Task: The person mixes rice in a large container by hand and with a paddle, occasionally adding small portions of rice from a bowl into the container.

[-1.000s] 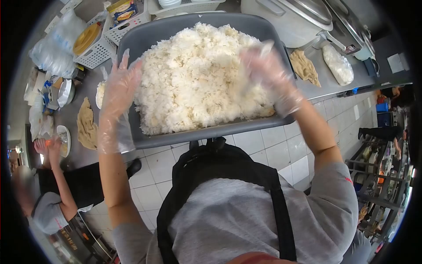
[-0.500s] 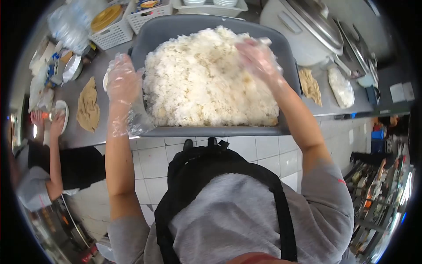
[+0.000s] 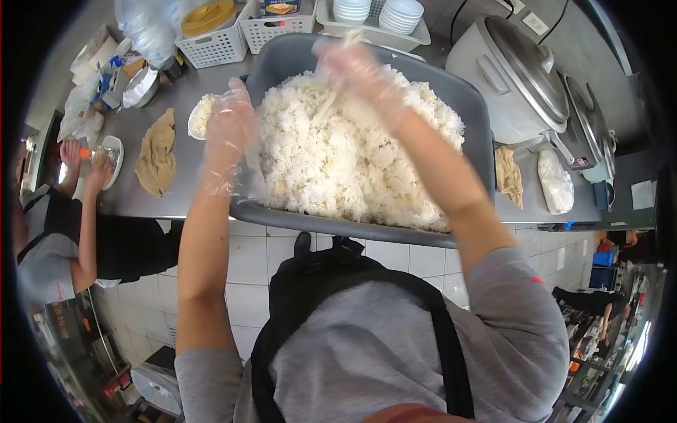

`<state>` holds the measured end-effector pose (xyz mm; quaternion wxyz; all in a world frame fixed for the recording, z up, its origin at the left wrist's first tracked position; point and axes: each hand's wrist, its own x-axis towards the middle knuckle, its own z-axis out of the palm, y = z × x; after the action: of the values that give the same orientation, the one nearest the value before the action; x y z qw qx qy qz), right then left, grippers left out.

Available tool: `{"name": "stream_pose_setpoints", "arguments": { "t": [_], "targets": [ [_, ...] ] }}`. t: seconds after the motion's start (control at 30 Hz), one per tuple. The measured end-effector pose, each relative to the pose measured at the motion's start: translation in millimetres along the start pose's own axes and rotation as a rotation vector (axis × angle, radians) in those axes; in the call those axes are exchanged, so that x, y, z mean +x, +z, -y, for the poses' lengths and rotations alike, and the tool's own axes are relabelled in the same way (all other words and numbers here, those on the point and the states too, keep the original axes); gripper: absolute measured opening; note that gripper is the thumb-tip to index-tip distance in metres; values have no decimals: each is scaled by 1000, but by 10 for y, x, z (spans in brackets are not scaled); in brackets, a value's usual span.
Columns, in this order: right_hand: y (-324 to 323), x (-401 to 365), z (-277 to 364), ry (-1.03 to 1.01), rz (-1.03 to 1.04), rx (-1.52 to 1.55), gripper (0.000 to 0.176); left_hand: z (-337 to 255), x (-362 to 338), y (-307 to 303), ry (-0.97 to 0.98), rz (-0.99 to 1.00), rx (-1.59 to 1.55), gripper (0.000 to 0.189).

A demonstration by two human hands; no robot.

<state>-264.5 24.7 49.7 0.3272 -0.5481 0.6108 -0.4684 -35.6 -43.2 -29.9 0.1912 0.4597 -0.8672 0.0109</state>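
Note:
A large grey tub (image 3: 486, 116) holds a broad heap of white rice (image 3: 317, 166). My left hand (image 3: 231, 127), in a clear plastic glove, is closed on the tub's left rim. Just left of it, partly hidden, stands a small white bowl (image 3: 192, 127) with pale food in it. Above the far part of the rice is my right hand (image 3: 361, 76), also gloved and blurred by motion. Its fingers look closed around something pale, too smeared to name.
Tan cloths lie left (image 3: 156, 151) and right (image 3: 508, 176) of the tub. Behind are white baskets (image 3: 211, 49) and stacked bowls (image 3: 402, 15). A large cooker (image 3: 469, 74) and a filled plastic bag (image 3: 555, 182) stand right. At far left, a co-worker's hands (image 3: 97, 169) work over a white tray.
My right hand has swept left and away from me over the rice. My left hand stays at the left rim. The tub and counter sit farther right in view, and the tub looks tilted.

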Motion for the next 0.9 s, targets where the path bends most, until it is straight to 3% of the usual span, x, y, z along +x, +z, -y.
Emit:
{"name": "stream_pose_setpoints", "arguments": {
  "t": [0.07, 0.17, 0.23, 0.3, 0.37, 0.43, 0.5, 0.53, 0.57, 0.6, 0.67, 0.7, 0.77, 0.83, 0.87, 0.9],
  "targets": [
    [294, 46, -176, 71, 106, -235, 50, 128, 38, 63, 91, -60, -42, 68],
    [44, -396, 27, 208, 213, -283, 57, 277, 59, 282, 105, -96, 19, 72],
    [-270, -626, -175, -109, 44, -203, 38, 232, 41, 220, 51, -26, 5, 72],
    [-634, -730, -108, 131, 58, -90, 43, 148, 85, 79, 5, 56, -6, 72],
    [-978, -631, -245, 107, 184, 141, 43, 54, 81, -55, -36, 164, -18, 71],
    [-1060, -501, -245, -48, 217, 378, 41, 84, 28, 21, -66, 147, -18, 70],
    [-934, -340, 117, -199, 233, 367, 37, -60, 23, -177, -80, 217, -85, 71],
    [-860, -224, 115, -204, 189, 328, 36, 126, 67, 59, 2, 106, -52, 75],
    [-791, -112, 114, -207, 146, 289, 35, -6, 76, -147, -98, 279, -108, 76],
    [-729, -3, 114, -208, 102, 250, 34, 82, 89, -55, -36, 238, -70, 75],
    [-345, 157, 22, -572, -152, -133, 30, 129, 147, -54, -40, 332, 65, 76],
    [53, 319, -478, -490, -326, -292, 31, 62, 142, -125, -55, 341, 27, 75],
    [-63, 288, -832, -387, -383, -395, 33, 124, 182, -23, 24, 335, -4, 74],
    [-533, -34, -430, -353, -114, -275, 32, 173, 156, -42, -1, 318, -31, 74],
    [-759, -104, -323, -274, -28, -32, 27, 193, 168, -48, 4, 315, -31, 73],
    [-932, -161, -303, -213, -45, 109, 24, 183, 174, -30, 4, 307, -33, 73]
  ]
}}
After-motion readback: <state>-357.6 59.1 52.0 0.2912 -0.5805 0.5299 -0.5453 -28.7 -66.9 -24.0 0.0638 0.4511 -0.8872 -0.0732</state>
